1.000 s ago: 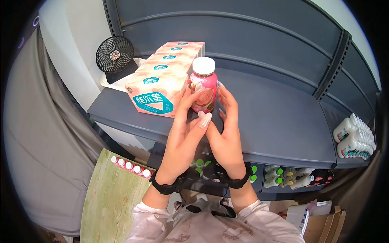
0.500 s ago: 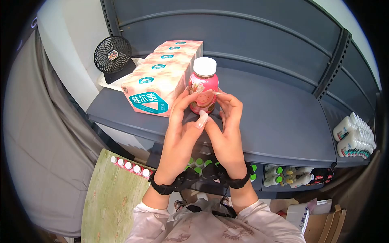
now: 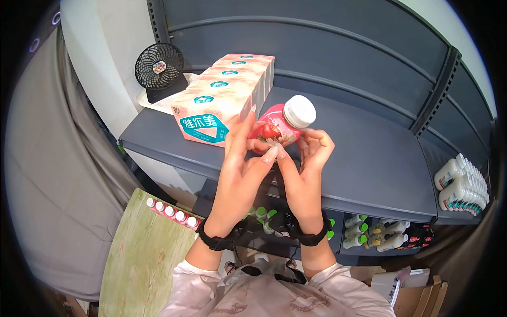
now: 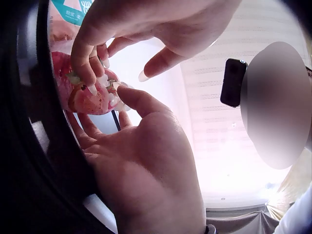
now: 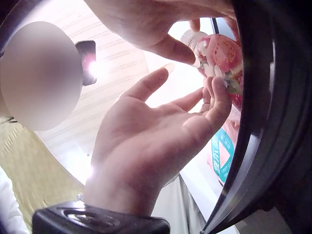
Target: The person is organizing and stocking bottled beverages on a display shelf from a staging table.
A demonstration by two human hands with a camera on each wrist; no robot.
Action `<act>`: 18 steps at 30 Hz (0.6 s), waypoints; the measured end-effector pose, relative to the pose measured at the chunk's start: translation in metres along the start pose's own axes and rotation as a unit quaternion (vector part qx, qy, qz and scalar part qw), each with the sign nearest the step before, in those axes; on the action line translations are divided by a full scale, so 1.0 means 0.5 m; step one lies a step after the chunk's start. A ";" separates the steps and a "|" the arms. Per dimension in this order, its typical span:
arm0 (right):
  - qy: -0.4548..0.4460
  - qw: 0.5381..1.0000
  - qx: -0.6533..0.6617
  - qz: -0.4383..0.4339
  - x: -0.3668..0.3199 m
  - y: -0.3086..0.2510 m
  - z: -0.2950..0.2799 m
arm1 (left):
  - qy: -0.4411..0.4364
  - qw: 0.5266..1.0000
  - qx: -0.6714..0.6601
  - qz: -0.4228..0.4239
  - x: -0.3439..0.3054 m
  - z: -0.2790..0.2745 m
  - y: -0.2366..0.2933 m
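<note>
A pink bottle [image 3: 268,127] with a white cap [image 3: 300,111] and fruit pictures on its label leans, cap to the upper right, above the grey shelf's front. My left hand [image 3: 237,177] holds its left side, thumb on the near face and fingers partly behind it. From the right, my right hand [image 3: 306,177] grips it with bent fingers and the thumb close to the left thumb. Fingertips of the right hand [image 4: 156,29] lie on the label in the left wrist view. Pink tissue packs [image 3: 203,119] stand in a row just left of the bottle.
A black fan [image 3: 158,68] stands behind the packs at the left. White bottles [image 3: 458,185] fill the shelf's right end. Below are green-capped bottles [image 3: 355,232]. Small white-capped bottles [image 3: 170,212] line a wooden-topped table [image 3: 142,253] at lower left.
The bottle, upright before, has tipped to the right in both hands and turned to another part of its label. The right hand has shifted slightly right.
</note>
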State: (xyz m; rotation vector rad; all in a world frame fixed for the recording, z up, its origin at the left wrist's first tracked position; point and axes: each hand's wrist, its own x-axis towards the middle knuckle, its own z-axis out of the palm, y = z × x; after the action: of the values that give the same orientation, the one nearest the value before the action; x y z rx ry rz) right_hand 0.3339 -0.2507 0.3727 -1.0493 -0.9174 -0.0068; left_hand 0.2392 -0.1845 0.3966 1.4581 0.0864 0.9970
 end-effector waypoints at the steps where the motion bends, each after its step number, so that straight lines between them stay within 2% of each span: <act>1: 0.006 1.000 0.006 -0.004 -0.001 0.000 0.002 | -0.002 1.000 0.002 0.001 0.000 0.001 0.001; 8: 0.019 1.000 -0.004 -0.010 -0.009 -0.003 0.001 | 0.006 0.995 0.101 0.025 -0.009 0.005 0.009; 11: 0.049 0.997 0.066 -0.010 -0.013 0.003 0.005 | 0.003 0.987 0.153 0.047 -0.014 -0.005 0.008; 15: 0.063 0.995 0.077 -0.013 -0.012 -0.019 0.005 | 0.023 0.944 0.304 0.126 -0.026 -0.010 0.009; 17: 0.033 0.999 0.015 -0.005 -0.013 -0.007 -0.011 | 0.024 0.890 0.410 0.197 -0.029 -0.014 0.006; 18: 0.018 1.000 -0.017 -0.001 -0.014 -0.003 -0.014 | 0.021 0.898 0.395 0.193 -0.030 -0.014 0.006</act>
State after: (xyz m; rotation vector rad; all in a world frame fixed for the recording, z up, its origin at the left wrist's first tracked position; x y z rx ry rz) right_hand 0.3333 -0.2596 0.3677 -1.0761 -0.8888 -0.0432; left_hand 0.2241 -0.1886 0.3902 2.2561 0.2644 1.4079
